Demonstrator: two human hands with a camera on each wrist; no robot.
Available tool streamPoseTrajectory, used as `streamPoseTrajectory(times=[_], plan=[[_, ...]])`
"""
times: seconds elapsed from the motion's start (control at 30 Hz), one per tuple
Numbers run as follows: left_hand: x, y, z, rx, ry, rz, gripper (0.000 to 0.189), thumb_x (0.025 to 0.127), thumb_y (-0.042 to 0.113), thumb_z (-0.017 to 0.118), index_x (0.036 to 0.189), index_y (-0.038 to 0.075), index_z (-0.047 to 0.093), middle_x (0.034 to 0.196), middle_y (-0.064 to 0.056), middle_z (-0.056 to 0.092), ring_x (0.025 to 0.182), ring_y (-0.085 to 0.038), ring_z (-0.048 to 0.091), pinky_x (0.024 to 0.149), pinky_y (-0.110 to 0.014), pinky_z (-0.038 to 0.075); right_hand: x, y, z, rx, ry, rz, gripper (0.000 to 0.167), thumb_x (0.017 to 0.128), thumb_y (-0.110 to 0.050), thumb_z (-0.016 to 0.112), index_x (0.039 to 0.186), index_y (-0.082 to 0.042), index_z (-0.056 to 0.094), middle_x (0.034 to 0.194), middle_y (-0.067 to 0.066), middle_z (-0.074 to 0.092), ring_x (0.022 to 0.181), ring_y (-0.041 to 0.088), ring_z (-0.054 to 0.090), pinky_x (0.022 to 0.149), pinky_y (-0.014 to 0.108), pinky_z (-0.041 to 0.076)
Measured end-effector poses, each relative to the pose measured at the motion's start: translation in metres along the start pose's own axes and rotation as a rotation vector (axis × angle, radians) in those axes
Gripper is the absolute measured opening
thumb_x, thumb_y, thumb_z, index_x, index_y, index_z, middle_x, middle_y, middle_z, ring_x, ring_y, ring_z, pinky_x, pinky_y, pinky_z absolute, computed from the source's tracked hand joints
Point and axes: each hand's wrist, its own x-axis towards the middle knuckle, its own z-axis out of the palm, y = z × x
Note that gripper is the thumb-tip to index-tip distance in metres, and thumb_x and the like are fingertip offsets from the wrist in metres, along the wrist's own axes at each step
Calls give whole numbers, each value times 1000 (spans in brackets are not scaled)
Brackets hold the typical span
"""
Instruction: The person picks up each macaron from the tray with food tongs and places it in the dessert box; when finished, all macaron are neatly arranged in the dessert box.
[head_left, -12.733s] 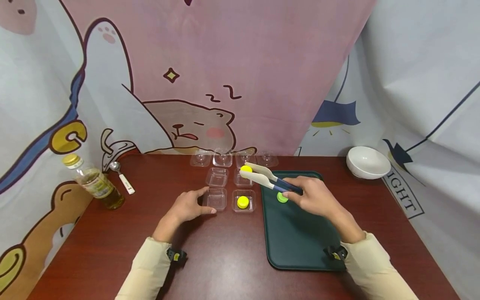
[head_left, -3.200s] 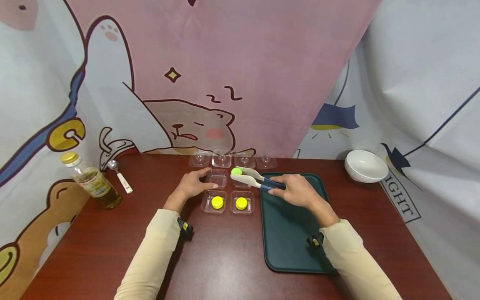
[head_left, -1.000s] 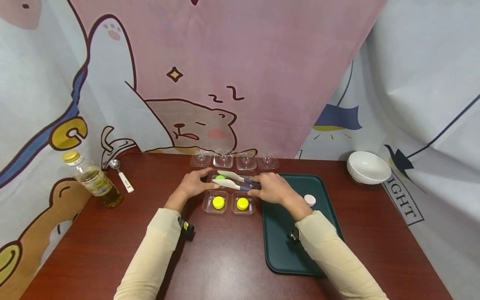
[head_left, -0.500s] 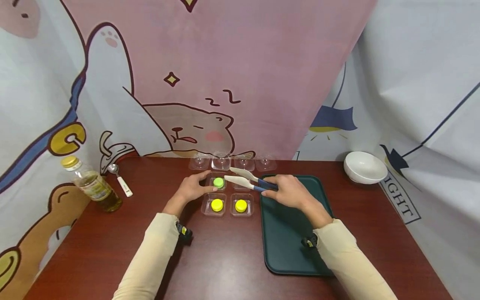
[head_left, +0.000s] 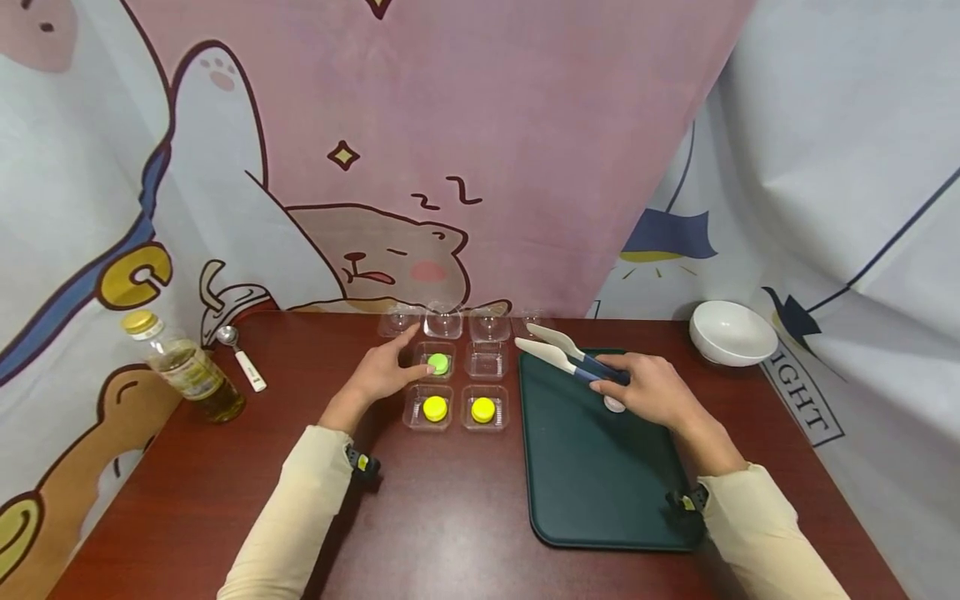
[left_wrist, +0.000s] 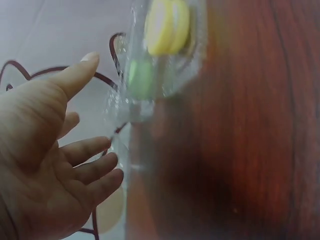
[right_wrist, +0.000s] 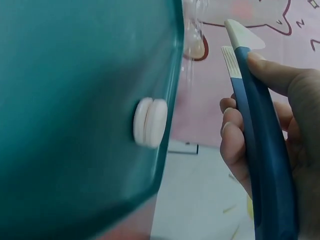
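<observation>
My right hand (head_left: 652, 392) grips blue-handled tongs (right_wrist: 265, 140) with cream tips, held above the back of the dark green tray (head_left: 592, 483). The tips stand apart with nothing between them. A pale pink macaron (right_wrist: 150, 122) lies on the tray, partly covered by the right hand in the head view. My left hand (head_left: 378, 375) has its fingers spread beside the clear box holding a green macaron (head_left: 438, 363). Two yellow macarons (head_left: 435, 408) sit in the two front clear boxes, one in each. The back right clear box (head_left: 486, 361) holds nothing.
Several clear domed lids (head_left: 444, 322) stand in a row along the wall. A white bowl (head_left: 732, 333) is at the back right. On the left are an oil bottle (head_left: 187, 371) and a small scoop (head_left: 242, 358) with a white handle.
The green macaron was let go from the tongs into the back left box. My right hand has since moved right with the open tongs, over the tray. The left hand has stayed nearly in place.
</observation>
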Motion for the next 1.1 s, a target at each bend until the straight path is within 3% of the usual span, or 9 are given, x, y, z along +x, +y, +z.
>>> streamPoseTrajectory(times=[0.2, 0.37, 0.4, 0.6, 0.93, 1.1], plan=[[1, 23, 0, 63, 33, 56, 93, 89, 46, 75, 163, 21, 24, 159, -18, 43, 141, -42, 47, 114, -59, 41, -20, 15, -10, -28, 23, 21, 50, 90, -35, 76, 131, -6, 69, 76, 1, 61, 56, 11, 42, 52, 26, 36], [10, 34, 7, 115, 26, 83, 91, 89, 52, 73, 162, 18, 29, 159, -19, 41, 147, -40, 40, 118, -57, 37, -36, 26, -20, -23, 51, 45, 50, 91, -37, 76, 130, -5, 69, 98, 9, 72, 67, 13, 50, 56, 26, 38], [11, 36, 10, 122, 19, 84, 90, 89, 53, 72, 161, 19, 30, 159, -20, 42, 148, -40, 39, 118, -58, 36, -39, 28, -21, -25, 57, 51, 51, 91, -38, 75, 129, -5, 69, 102, 10, 73, 69, 14, 51, 57, 27, 38], [18, 43, 22, 173, -10, 95, 91, 87, 58, 72, 161, 21, 32, 156, -15, 48, 149, -39, 36, 119, -57, 34, -59, 40, -24, -48, 55, 94, 52, 92, -41, 73, 131, -6, 68, 90, 5, 68, 66, 13, 50, 56, 27, 37], [28, 50, 31, 273, 4, 150, 84, 88, 54, 73, 155, 14, 42, 151, -12, 55, 146, -39, 42, 120, -53, 34, -91, 55, -17, -55, 10, 177, 55, 91, -43, 74, 131, -7, 68, 74, -3, 55, 58, 9, 42, 50, 26, 31], [31, 57, 35, 274, -18, 145, 84, 88, 54, 74, 156, 15, 42, 154, -10, 52, 148, -39, 38, 122, -55, 31, -99, 61, -14, -59, 2, 187, 56, 90, -44, 75, 131, -5, 68, 80, -1, 64, 64, 9, 46, 52, 26, 32]])
